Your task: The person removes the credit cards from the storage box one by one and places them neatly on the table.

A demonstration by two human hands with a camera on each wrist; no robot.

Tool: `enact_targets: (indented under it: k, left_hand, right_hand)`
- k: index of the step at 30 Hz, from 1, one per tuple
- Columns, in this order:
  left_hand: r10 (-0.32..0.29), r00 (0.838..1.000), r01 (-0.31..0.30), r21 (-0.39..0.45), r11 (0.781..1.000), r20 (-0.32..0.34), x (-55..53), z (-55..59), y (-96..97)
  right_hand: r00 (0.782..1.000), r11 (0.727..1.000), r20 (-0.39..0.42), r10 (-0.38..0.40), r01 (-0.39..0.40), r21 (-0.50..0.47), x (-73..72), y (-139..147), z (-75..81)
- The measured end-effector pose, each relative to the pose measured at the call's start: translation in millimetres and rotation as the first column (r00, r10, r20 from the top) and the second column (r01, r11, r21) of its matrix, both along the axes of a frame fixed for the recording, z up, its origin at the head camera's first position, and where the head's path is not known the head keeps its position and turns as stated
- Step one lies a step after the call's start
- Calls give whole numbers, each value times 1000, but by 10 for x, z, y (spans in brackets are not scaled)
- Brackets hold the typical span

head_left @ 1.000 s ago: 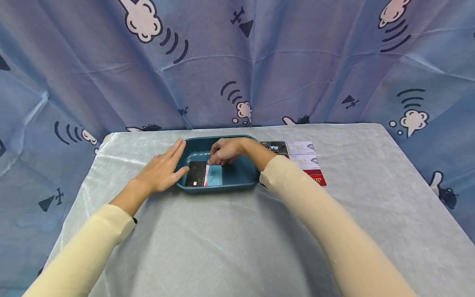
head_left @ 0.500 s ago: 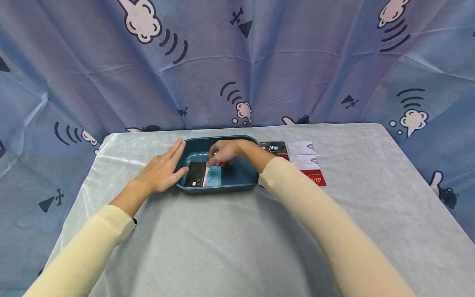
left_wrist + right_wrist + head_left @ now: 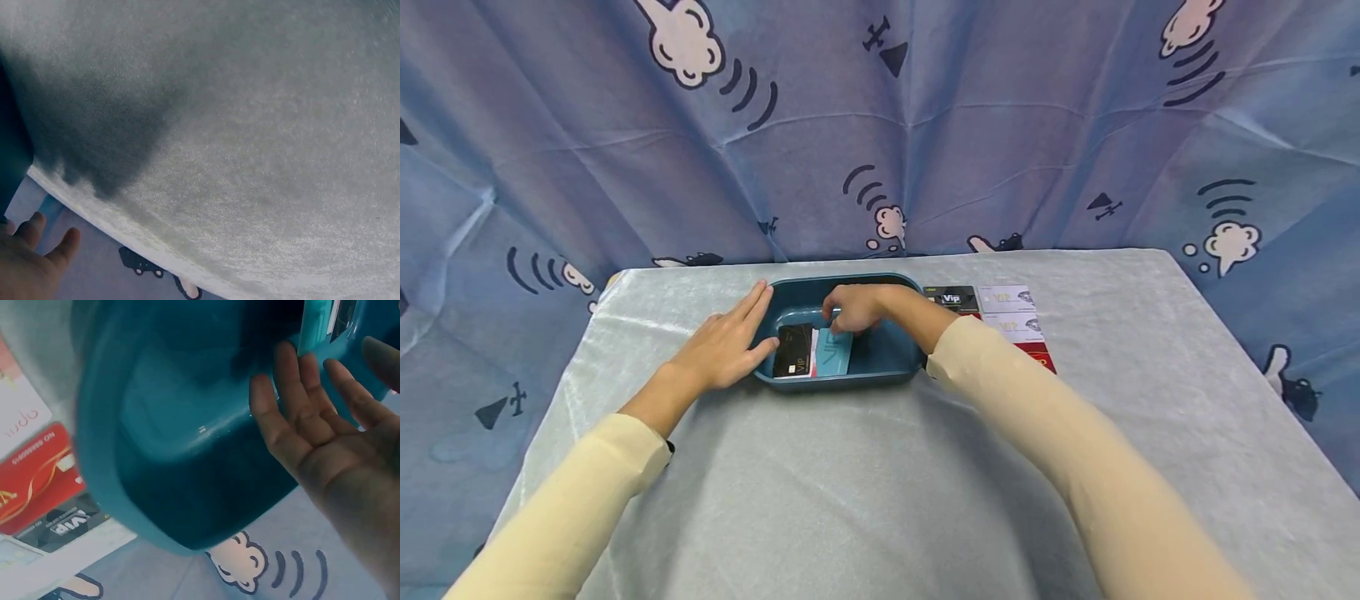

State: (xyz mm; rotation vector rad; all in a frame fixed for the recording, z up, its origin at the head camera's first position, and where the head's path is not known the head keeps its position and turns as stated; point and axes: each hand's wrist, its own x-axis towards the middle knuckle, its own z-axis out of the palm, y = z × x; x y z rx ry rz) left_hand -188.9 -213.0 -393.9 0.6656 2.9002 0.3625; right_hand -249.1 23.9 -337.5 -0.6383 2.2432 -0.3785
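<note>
Inside a dark teal plastic tray (image 3: 880,377), a black VIP card (image 3: 793,350) lies at the left end, with a strip of white and pink card beside it. A light blue card (image 3: 832,353) lies next to these, slightly tilted. My right hand (image 3: 856,307) is at the upper edge of the light blue card, fingers bent down. In the right wrist view, the fingers are loosely curved near that card's end, with the thumb apart from them. My left hand (image 3: 722,346) rests along the tray's left rim, fingers straight and thumb spread over the edge.
Just right of the tray lie a black Vip card (image 3: 952,298), white VIP cards (image 3: 1007,298) and red cards (image 3: 1039,357), partly hidden by my right arm. Grey cloth (image 3: 820,483) covers the table. A patterned blue curtain (image 3: 820,150) hangs behind it.
The light blue card has turned slightly and its upper end has shifted right and up. My right fingertips have lifted from its upper left corner. The left hand stays in place.
</note>
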Motion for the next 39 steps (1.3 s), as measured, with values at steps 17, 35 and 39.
enact_targets:
  k: [17, 35, 39]
  left_hand:
    - [0, 1000, 0, -6, 1000, -9, 10, 2, 4]
    - [0, 1000, 0, -18, 1000, -25, 11, -19, 21]
    - [-2, 1000, 2, -13, 1000, -27, 14, -11, 24]
  right_hand:
    - [983, 990, -123, 139, -137, 22, 76, 100, 102]
    - [979, 981, -175, 105, -131, -145, 202, 448, 73]
    - [977, 977, -186, 102, -134, -168, 242, 529, 112]
